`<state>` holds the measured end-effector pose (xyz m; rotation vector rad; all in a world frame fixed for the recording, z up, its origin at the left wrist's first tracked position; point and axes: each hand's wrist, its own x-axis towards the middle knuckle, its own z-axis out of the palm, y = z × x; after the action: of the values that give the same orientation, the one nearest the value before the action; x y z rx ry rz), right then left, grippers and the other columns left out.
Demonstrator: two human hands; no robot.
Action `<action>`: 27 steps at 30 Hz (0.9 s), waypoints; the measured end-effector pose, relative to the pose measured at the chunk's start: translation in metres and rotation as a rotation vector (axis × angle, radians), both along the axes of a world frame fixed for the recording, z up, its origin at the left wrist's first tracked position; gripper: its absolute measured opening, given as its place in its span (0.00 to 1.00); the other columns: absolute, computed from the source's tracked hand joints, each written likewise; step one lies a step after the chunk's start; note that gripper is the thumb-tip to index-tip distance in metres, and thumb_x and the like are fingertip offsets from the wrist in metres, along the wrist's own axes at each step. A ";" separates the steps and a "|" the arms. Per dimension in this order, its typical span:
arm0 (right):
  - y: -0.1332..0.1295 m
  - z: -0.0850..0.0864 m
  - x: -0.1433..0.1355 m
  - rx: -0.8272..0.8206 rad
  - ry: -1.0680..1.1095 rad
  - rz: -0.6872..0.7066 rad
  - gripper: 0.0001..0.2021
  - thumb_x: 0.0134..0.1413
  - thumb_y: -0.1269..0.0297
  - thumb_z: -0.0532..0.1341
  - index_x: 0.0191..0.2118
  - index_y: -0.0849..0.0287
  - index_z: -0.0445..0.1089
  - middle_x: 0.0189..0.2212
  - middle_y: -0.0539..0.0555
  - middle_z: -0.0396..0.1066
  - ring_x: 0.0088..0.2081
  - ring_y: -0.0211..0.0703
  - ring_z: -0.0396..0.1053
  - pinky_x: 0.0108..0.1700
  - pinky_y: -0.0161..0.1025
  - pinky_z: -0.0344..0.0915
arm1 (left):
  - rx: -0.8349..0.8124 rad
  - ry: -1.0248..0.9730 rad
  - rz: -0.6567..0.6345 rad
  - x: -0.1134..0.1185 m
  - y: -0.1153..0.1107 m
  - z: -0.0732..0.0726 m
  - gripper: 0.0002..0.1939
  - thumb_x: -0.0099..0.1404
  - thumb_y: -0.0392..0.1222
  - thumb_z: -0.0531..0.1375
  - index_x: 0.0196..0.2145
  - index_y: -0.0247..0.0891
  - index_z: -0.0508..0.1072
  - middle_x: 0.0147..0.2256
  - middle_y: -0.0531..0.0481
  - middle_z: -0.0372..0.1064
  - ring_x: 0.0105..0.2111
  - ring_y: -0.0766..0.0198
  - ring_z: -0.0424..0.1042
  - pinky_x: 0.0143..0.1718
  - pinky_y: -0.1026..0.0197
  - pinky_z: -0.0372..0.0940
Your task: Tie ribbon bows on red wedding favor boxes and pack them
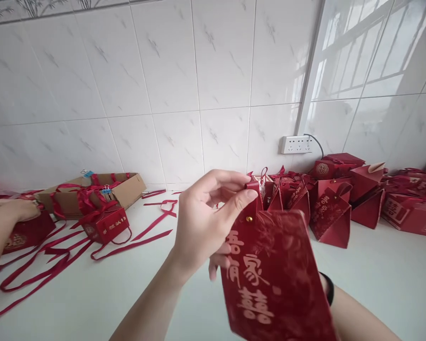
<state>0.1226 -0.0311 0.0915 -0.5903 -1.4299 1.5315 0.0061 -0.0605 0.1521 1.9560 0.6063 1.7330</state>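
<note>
Left hand (206, 213) pinching red gift bag (277, 274) flap, right hand probably behind it

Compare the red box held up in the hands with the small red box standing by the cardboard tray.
The held red box is up off the counter, gripped at its top flap by the left hand; the small red box stands on the white counter, untouched. The held one looks flat and fills the view; the small one is squared up with ribbon handles. Both are red with gold print.
</note>
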 end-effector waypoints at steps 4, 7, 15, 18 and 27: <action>-0.016 -0.005 -0.002 0.005 0.051 0.137 0.32 0.52 0.33 0.41 0.37 0.56 0.66 0.15 0.45 0.63 0.20 0.38 0.64 0.37 0.43 0.70 | -0.086 0.016 -0.057 -0.002 0.003 0.005 0.05 0.56 0.39 0.67 0.32 0.41 0.75 0.28 0.55 0.74 0.30 0.71 0.74 0.31 0.74 0.70; -0.026 -0.003 -0.002 0.011 0.085 0.143 0.34 0.51 0.32 0.38 0.36 0.56 0.66 0.14 0.46 0.62 0.18 0.37 0.61 0.35 0.42 0.70 | -0.149 0.017 -0.068 -0.003 0.002 0.008 0.05 0.56 0.39 0.67 0.32 0.40 0.75 0.29 0.54 0.74 0.30 0.70 0.74 0.31 0.73 0.70; -0.020 0.022 0.007 0.072 0.010 -0.038 0.21 0.49 0.42 0.57 0.26 0.57 0.66 0.22 0.47 0.65 0.25 0.37 0.67 0.32 0.37 0.68 | -0.193 -0.117 -0.059 -0.008 0.009 0.007 0.08 0.58 0.42 0.65 0.37 0.40 0.74 0.33 0.51 0.75 0.34 0.66 0.74 0.35 0.67 0.70; -0.014 0.040 0.020 0.246 -0.078 -0.342 0.20 0.51 0.46 0.60 0.24 0.59 0.63 0.20 0.47 0.62 0.22 0.34 0.62 0.25 0.31 0.62 | -0.273 -0.198 -0.104 -0.017 0.017 0.012 0.13 0.59 0.45 0.63 0.41 0.40 0.73 0.37 0.48 0.75 0.38 0.61 0.75 0.38 0.62 0.70; -0.049 0.055 0.030 0.663 -0.454 -0.942 0.19 0.59 0.54 0.56 0.21 0.60 0.62 0.16 0.46 0.55 0.19 0.30 0.52 0.18 0.29 0.48 | -0.378 0.128 -0.113 -0.025 0.013 0.015 0.15 0.59 0.51 0.62 0.25 0.36 0.73 0.25 0.51 0.68 0.27 0.66 0.68 0.27 0.66 0.63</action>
<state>0.1521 -0.0799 0.1461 -1.0207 -1.5285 0.1635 -0.0194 -0.0475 0.1668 1.8011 0.7876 1.3199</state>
